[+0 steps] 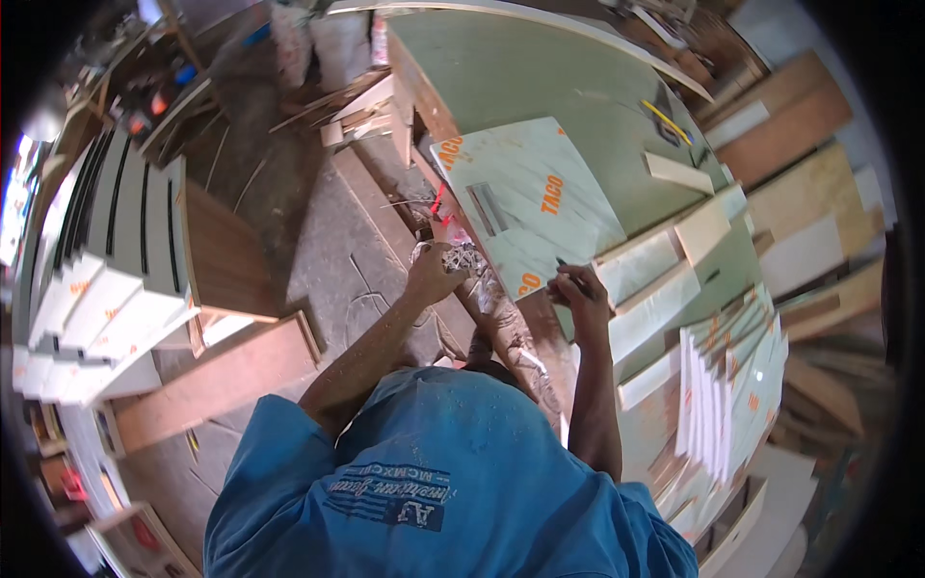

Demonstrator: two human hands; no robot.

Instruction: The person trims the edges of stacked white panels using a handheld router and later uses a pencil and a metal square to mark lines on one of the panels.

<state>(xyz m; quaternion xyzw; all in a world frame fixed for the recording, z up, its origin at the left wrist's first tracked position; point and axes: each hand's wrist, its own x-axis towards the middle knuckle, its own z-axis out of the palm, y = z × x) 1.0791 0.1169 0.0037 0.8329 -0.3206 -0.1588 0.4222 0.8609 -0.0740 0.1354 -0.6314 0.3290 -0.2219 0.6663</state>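
Observation:
My left hand (434, 276) grips something in a small bundle of crumpled plastic and thin pale bits (461, 258), too small to name, beside the workbench's near left edge. My right hand (584, 292) is closed on a dark slim pen-like tool (568, 268) at the lower right corner of a marble-patterned white board (544, 154). That board, with orange markings and two slim grey rectangles on it, lies on the green bench top (511, 67). A small red object (438, 200) is just beyond my left hand, by the board's left edge.
Stacked white panels (106, 279) stand at left. A pinkish wooden plank (212, 380) lies below them. Right of the board are wood strips (703, 231), a yellow-handled tool (665, 120) and more white pieces (723, 385). Wooden sheets (790, 202) line the right side, offcuts (366, 111) the back.

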